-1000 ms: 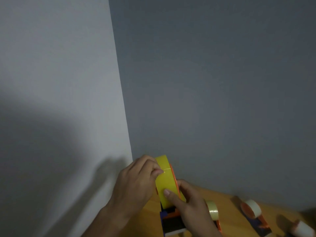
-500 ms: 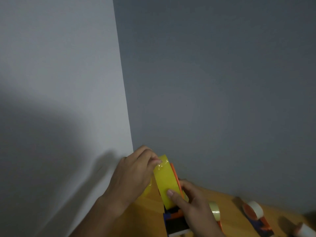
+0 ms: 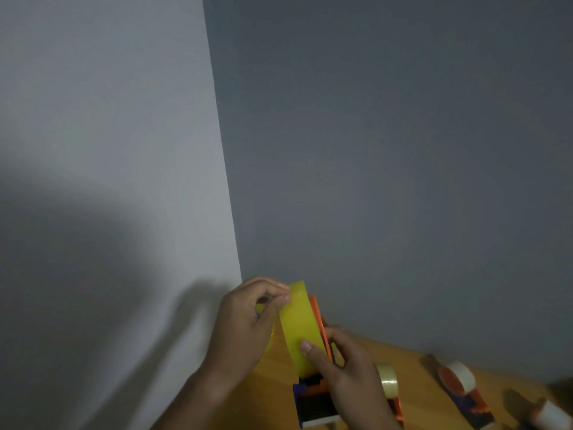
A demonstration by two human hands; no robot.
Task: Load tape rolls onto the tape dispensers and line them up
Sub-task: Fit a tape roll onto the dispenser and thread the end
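Note:
A yellow tape roll (image 3: 299, 324) sits upright on an orange and blue tape dispenser (image 3: 313, 398), held above the wooden table (image 3: 273, 395). My left hand (image 3: 245, 330) pinches the loose tape end at the roll's top edge. My right hand (image 3: 347, 373) grips the dispenser, its thumb pressed on the roll's face. A clear tape roll (image 3: 389, 380) on a second dispenser shows just right of my right hand. A third dispenser with a white roll (image 3: 459, 380) lies further right, and a fourth roll (image 3: 555, 417) sits at the lower right corner.
The table stands in a room corner, with a light wall (image 3: 108, 150) on the left and a darker grey wall (image 3: 387, 150) behind. Only the table's far strip is in view at the bottom.
My left hand has shifted its fingers along the roll's top and now pinches the tape end a little away from the roll. The right hand keeps its hold.

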